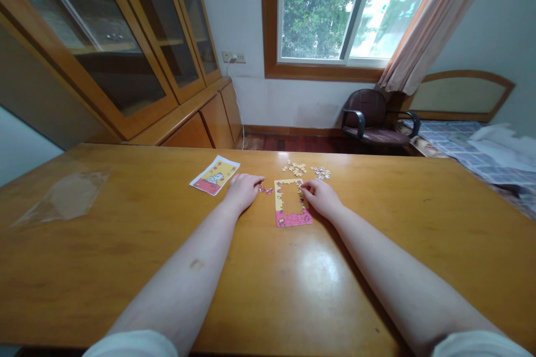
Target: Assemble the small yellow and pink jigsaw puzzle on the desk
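Note:
A small jigsaw puzzle (292,217) lies on the wooden table (268,268), its yellow and pink border joined and its middle bare. My right hand (320,197) rests at the puzzle's right edge, fingers curled and pinched against the border pieces. My left hand (243,188) lies to the left of the puzzle, fingers bent down on the table beside a few loose pink pieces (266,190). Beyond the puzzle sit two small heaps of loose pieces (294,168) (321,172). A picture card (215,174) showing the finished image lies left of my left hand.
A clear plastic bag (67,195) lies at the table's left. Wooden glass-door cabinets (125,50) stand at the back left. A dark armchair (372,117) and a bed (469,145) are behind the table, under a window (352,5).

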Available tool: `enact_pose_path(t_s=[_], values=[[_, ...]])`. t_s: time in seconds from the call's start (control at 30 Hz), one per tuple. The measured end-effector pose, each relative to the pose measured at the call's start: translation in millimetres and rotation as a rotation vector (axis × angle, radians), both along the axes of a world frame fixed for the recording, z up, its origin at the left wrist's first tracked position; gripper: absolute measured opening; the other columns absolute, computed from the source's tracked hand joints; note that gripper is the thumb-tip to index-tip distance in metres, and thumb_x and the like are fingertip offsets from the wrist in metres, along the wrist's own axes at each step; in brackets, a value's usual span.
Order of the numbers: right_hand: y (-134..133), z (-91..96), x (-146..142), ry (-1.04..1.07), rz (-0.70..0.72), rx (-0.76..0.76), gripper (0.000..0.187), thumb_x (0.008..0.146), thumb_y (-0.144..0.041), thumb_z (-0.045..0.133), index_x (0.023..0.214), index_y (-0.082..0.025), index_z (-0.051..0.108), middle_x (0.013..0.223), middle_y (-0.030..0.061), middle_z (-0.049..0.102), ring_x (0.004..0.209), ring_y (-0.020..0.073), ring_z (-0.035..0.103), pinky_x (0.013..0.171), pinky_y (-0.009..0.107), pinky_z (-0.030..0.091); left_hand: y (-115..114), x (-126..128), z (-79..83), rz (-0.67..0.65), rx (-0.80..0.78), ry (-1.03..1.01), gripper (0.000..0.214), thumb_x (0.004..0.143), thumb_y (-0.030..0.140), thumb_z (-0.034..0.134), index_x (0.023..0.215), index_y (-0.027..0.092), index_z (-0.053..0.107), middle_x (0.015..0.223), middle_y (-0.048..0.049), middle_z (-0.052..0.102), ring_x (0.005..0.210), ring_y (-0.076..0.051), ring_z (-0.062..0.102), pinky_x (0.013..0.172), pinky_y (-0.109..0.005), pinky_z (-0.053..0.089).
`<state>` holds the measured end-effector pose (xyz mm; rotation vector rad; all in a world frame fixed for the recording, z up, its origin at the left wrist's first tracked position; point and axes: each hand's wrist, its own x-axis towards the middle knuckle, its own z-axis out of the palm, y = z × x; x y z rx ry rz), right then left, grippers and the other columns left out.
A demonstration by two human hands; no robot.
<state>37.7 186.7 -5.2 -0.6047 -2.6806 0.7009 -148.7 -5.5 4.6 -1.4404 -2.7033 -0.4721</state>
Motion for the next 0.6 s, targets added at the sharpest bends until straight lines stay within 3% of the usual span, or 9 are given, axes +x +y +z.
enact_pose_path(t_s=[0.27,0.43,0.6], values=[[-0.1,-1.5,-0.8,0.000,0.008,-0.003,0.015,0.085,-0.023,0.057,0.093,-0.019,0.069,0.088,0.0053,0.068,0.085,0.0180,0.060,0.079,0.028,0.043,2.7,-0.2,1.3,0.060,-0.016,0.019,0.031,0.086,0.024,0.052,0.112,0.026,0.068,0.104,-0.0057,0.073,0.100,-0.027,0.062,0.092,-0.039,0.043],[0.1,-2.8,-0.7,0.007,0.010,-0.005,0.015,0.085,-0.024,0.057,0.092,-0.019,0.069,0.089,0.0051,0.068,0.085,0.0180,0.060,0.079,0.028,0.043,3.4,-0.7,-1.0,0.136,0.015,-0.082,0.033,0.084,0.020,0.054,0.115,0.021,0.064,0.103,-0.0063,0.072,0.100,-0.026,0.062,0.091,-0.039,0.045],[1.3,-3.8,-0.5,0.012,0.014,-0.014,0.014,0.084,-0.023,0.058,0.092,-0.019,0.069,0.089,0.0050,0.068,0.087,0.0183,0.060,0.080,0.028,0.044,1.8,-3.8,-0.3,0.152,0.116,-0.202,0.030,0.080,0.013,0.055,0.107,0.017,0.068,0.101,-0.0074,0.069,0.095,-0.020,0.063,0.090,-0.030,0.048]])
